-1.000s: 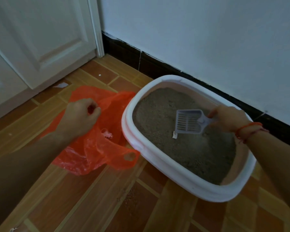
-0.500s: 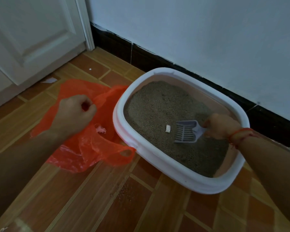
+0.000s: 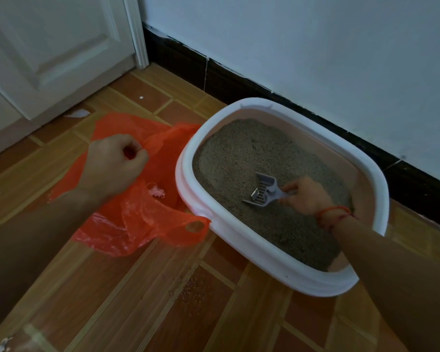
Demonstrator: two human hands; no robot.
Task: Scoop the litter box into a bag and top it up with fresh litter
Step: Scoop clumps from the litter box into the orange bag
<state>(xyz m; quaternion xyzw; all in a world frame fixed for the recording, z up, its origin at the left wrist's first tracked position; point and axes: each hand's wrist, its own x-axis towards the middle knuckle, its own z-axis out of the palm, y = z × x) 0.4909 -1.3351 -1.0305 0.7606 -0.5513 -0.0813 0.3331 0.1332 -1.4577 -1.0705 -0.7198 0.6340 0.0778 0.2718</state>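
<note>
Right hand (image 3: 305,196) gripping scoop (image 3: 263,192), left hand (image 3: 112,165) pinching bag (image 3: 142,219)

White box (image 3: 239,240) on floor (image 3: 112,301), full of grey litter (image 3: 239,153), grey scoop (image 3: 263,190) tilted in it, crumpled orange bag (image 3: 142,224) just beside.

bag (image 3: 142,219): orange-red, translucent.
box (image 3: 235,241): white rim, pinkish inner wall.
litter (image 3: 239,153): grey-brown, speckled.
scoop (image 3: 262,193): pale grey, slotted.
floor (image 3: 137,301): red-brown tiles framed by tan wood-grain strips.
wall (image 3: 315,47): pale blue-white.
skirting (image 3: 239,80): black.
door (image 3: 48,47): white.
cord (image 3: 333,210) on wrist: red.
</note>
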